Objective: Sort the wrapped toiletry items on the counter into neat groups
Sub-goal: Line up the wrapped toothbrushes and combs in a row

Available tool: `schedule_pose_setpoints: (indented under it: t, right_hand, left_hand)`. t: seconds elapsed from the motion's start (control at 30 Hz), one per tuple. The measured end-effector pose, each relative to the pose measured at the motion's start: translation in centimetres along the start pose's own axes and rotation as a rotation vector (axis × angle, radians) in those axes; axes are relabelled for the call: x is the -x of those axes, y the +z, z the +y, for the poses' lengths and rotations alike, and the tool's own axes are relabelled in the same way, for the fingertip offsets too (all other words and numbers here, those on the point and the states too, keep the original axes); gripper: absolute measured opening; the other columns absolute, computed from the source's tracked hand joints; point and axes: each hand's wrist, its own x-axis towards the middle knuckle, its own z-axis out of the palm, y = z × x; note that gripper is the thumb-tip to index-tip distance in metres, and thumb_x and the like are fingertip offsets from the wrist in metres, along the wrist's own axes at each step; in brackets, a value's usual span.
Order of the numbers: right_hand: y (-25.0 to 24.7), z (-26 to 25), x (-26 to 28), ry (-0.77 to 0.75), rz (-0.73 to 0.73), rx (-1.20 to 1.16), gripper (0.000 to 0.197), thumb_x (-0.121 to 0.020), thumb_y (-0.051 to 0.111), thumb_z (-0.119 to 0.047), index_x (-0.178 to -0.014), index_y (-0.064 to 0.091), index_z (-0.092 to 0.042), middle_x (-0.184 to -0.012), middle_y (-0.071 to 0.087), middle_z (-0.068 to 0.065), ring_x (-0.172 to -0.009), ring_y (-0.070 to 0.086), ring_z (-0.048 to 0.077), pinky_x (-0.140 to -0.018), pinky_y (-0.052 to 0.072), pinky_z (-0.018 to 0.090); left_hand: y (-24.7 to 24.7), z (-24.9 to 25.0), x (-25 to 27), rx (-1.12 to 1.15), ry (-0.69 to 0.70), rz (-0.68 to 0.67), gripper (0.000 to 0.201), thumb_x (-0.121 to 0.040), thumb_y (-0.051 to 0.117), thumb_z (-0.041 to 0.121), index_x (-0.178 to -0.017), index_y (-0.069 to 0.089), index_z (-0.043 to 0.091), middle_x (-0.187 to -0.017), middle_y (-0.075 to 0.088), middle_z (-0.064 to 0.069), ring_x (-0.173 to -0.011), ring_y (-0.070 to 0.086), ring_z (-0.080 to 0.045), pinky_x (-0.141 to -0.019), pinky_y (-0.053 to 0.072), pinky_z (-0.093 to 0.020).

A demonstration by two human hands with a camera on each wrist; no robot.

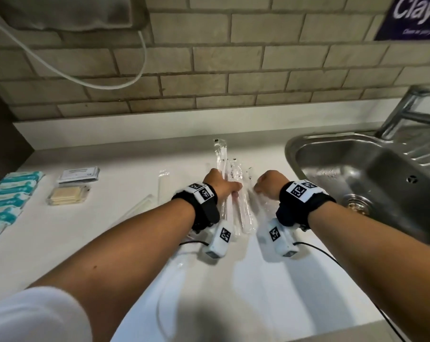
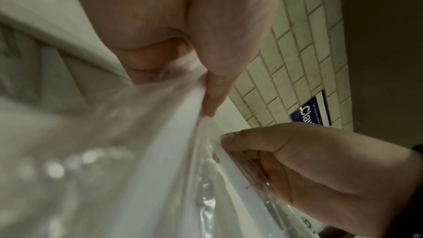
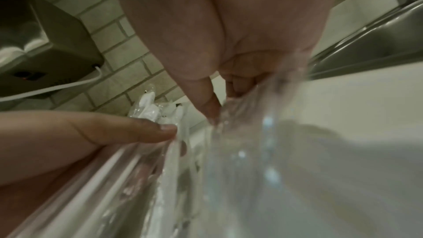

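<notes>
Just left of the stainless steel sink (image 1: 315,154), both forearms reach forward side by side over the white counter (image 1: 115,223), each wrist wearing a black band with a white camera block. Palm down, the left hand (image 1: 220,182) curls its fingers round a bundle of long toothbrushes in clear plastic wrappers (image 1: 227,176); the left wrist view shows its thumb (image 2: 228,33) pressed against the crinkled plastic. Nearer the sink, the right hand (image 1: 270,182) is knuckles up, its thumb (image 3: 183,52) and fingertips pinching another clear wrapper (image 3: 251,151) that lies alongside the bundle. The two hands sit close together without touching. Farther left of the sink lie a loose clear wrapped stick (image 1: 163,183), a clear packet of tan squares (image 1: 68,195), a flat white sachet stack (image 1: 79,174), and a row of teal and white packets (image 1: 9,201).
</notes>
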Motion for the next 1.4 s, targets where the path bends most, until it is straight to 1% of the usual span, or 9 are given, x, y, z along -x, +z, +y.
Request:
schedule_pose_setpoints:
  t: [0.13, 0.3, 0.5, 0.6, 0.67, 0.8, 1.03, 1.17, 1.4]
  right_hand:
    - [-0.6, 1.3, -0.2, 0.019, -0.037, 0.102, 0.025, -0.087, 0.063, -0.019, -0.065, 0.053, -0.014, -0.065, 0.058, 0.006, -0.073, 0.059, 0.029, -0.076, 0.054, 0.031]
    - [-1.2, 2.3, 0.5, 0.039, 0.002, 0.136, 0.037, -0.085, 0.068, -0.024, -0.114, 0.06, -0.002, -0.105, 0.071, 0.015, -0.096, 0.067, 0.029, -0.086, 0.053, 0.033]
    - [-0.6, 1.9, 0.7, -0.179, 0.065, 0.208, 0.059, -0.088, 0.064, -0.025, -0.14, 0.039, -0.016, -0.138, 0.047, 0.013, -0.124, 0.049, 0.032, -0.099, 0.045, 0.039]
    - [0.2, 1.0, 1.3, -0.266, -0.031, 0.213, 0.068, -0.09, 0.061, -0.035, -0.148, 0.03, -0.018, -0.146, 0.039, 0.014, -0.128, 0.047, 0.034, -0.105, 0.041, 0.043]
    - [0.9, 0.7, 1.6, -0.296, -0.091, 0.283, 0.076, -0.087, 0.063, -0.042, -0.151, 0.026, -0.021, -0.151, 0.033, 0.014, -0.132, 0.044, 0.036, -0.108, 0.039, 0.044]
    - [1.7, 0.6, 2.1, -0.323, -0.126, 0.442, 0.078, -0.086, 0.063, -0.043, -0.151, 0.025, -0.027, -0.156, 0.025, 0.01, -0.139, 0.033, 0.034, -0.109, 0.035, 0.044]
    - [1.3, -0.2, 2.8, -0.276, -0.119, 0.523, 0.07, -0.089, 0.058, -0.041, -0.15, 0.027, -0.028, -0.156, 0.021, 0.01, -0.142, 0.023, 0.035, -0.11, 0.031, 0.045]
    - [1.6, -2.2, 3.1, -0.373, -0.051, 0.477, 0.068, -0.087, 0.062, -0.038, -0.147, 0.034, -0.026, -0.156, 0.022, 0.01, -0.142, 0.02, 0.033, -0.11, 0.032, 0.046]
    - [4.7, -7.9, 3.0, -0.466, -0.152, 0.443, 0.039, -0.095, 0.052, -0.033, -0.131, 0.054, -0.018, -0.135, 0.054, 0.009, -0.121, 0.053, 0.026, -0.098, 0.042, 0.034]
  left_hand:
    - [2.6, 0.6, -0.5, -0.053, -0.059, -0.039, 0.054, -0.079, 0.073, 0.039, -0.117, 0.053, 0.007, -0.108, 0.064, -0.008, -0.093, 0.061, -0.026, -0.076, 0.047, -0.029]
    - [3.9, 1.0, -0.4, -0.084, -0.099, -0.001, 0.075, -0.082, 0.068, 0.05, -0.136, 0.041, 0.006, -0.129, 0.055, -0.01, -0.115, 0.055, -0.029, -0.08, 0.041, -0.029]
    - [4.4, 0.9, -0.4, 0.156, -0.17, 0.006, 0.058, -0.073, 0.063, 0.046, -0.104, 0.064, -0.002, -0.107, 0.07, -0.021, -0.095, 0.068, -0.035, -0.091, 0.054, -0.042]
    - [3.6, 1.0, 0.5, 0.07, -0.141, 0.009, 0.037, -0.093, 0.048, 0.021, -0.114, 0.062, -0.007, -0.112, 0.066, -0.022, -0.086, 0.062, -0.032, -0.063, 0.047, -0.02]
    - [3.1, 0.5, 1.1, 0.007, -0.096, -0.014, 0.022, -0.095, 0.045, 0.007, -0.099, 0.066, 0.0, -0.091, 0.062, -0.016, -0.064, 0.052, -0.02, -0.045, 0.041, -0.01]
    - [2.5, -1.0, 2.5, -0.015, -0.064, -0.01, 0.025, -0.083, 0.056, -0.002, -0.06, 0.057, 0.01, -0.061, 0.054, -0.011, -0.051, 0.048, -0.02, -0.055, 0.043, -0.02]
    - [0.5, -1.1, 4.4, 0.021, 0.028, -0.069, 0.014, -0.087, 0.065, 0.004, -0.101, 0.067, 0.001, -0.072, 0.059, -0.008, -0.058, 0.053, -0.014, -0.043, 0.043, -0.011]
    - [-3.9, -1.5, 4.3, -0.164, 0.109, 0.009, 0.024, -0.086, 0.069, 0.017, -0.11, 0.067, 0.012, -0.093, 0.062, 0.001, -0.086, 0.06, -0.015, -0.067, 0.048, -0.015]
    - [-11.9, -5.7, 3.1, -0.575, 0.023, 0.211, 0.027, -0.087, 0.066, 0.032, -0.108, 0.065, 0.016, -0.105, 0.064, -0.002, -0.1, 0.061, -0.022, -0.086, 0.047, -0.028]
